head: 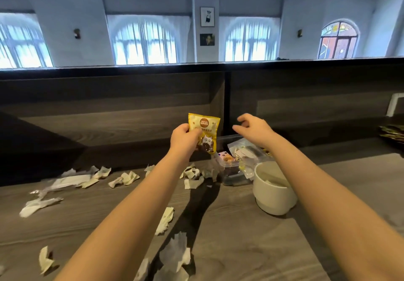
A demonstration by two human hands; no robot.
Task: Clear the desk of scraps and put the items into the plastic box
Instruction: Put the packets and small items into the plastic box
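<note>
Head view: a yellow snack packet [204,132] is held upright in the left hand [184,139], fingers closed around its lower left side, above the far edge of the desk [229,226] and just left of the clear plastic box [235,176]. The right hand [254,127] is raised over the box, empty, its fingers loosely spread and curled. Torn paper scraps [124,179] are scattered across the desk, and a white cup [273,190] is set just beside the box, which is already filled with small packets.
</note>
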